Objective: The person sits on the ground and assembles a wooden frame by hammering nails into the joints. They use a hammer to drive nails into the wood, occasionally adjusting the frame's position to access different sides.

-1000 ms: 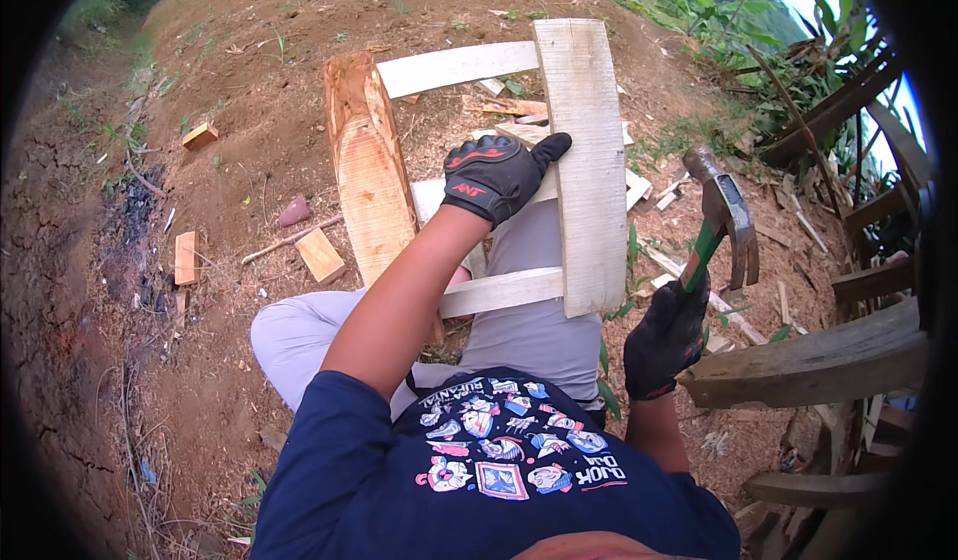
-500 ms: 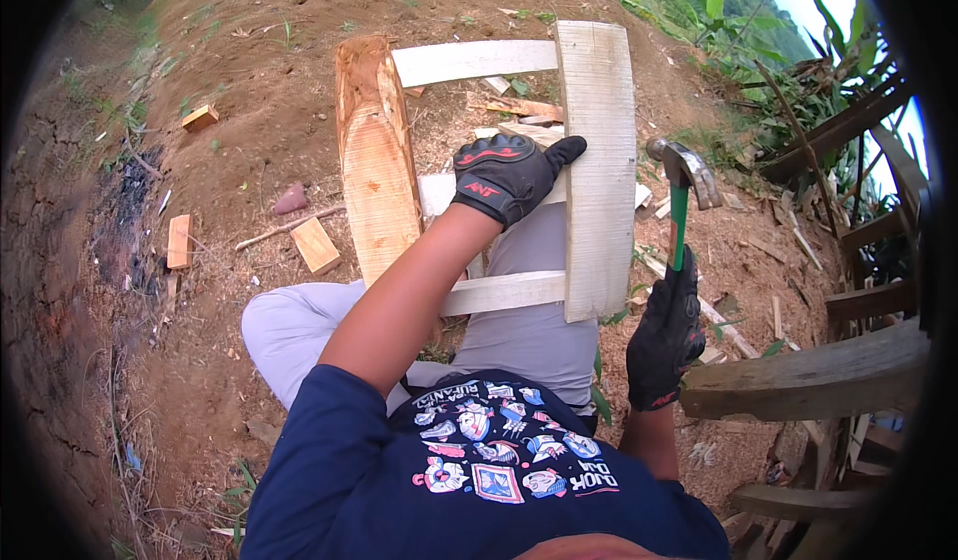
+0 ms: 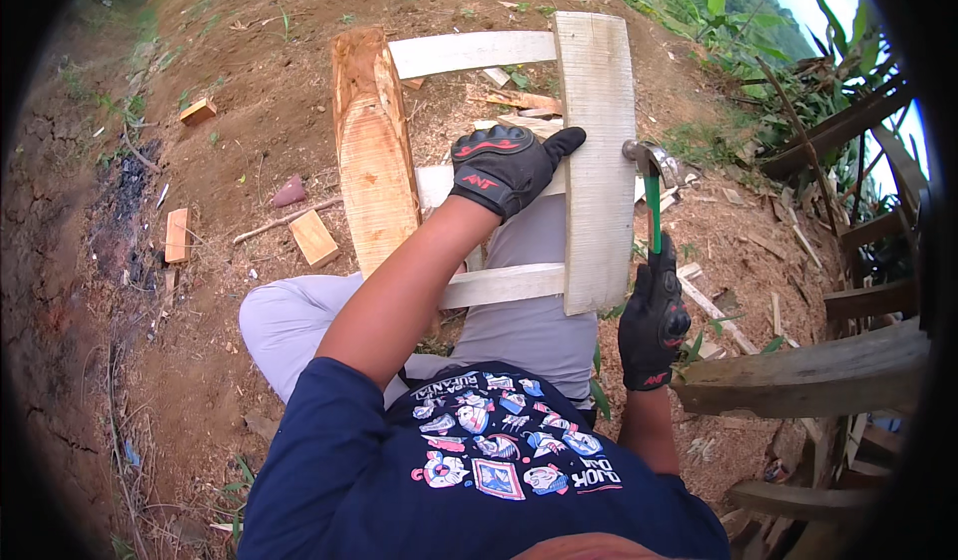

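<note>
A wooden frame leans over my legs: a thick left board [image 3: 376, 171] and a pale right board [image 3: 597, 201] joined by three slats. My left hand [image 3: 499, 166], in a black glove, is closed around the middle slat [image 3: 433, 187], its thumb lying against the right board. In my gloved right hand [image 3: 654, 320] is a claw hammer [image 3: 654, 196] with a green handle, gripped low down. The hammer's face meets the outer edge of the right board, level with the middle slat. The slat's joint there and my left fingertips are hidden.
Offcut blocks [image 3: 314, 239] and wood scraps lie on the brown soil to the left. Beyond the frame are more loose strips [image 3: 514, 98]. A curved weathered timber [image 3: 808, 372] and other stacked wood stand close on my right, near green plants.
The hammer has swung left from a short distance away to the right board's edge, my right hand moving with it. The frame has shifted slightly up and left.
</note>
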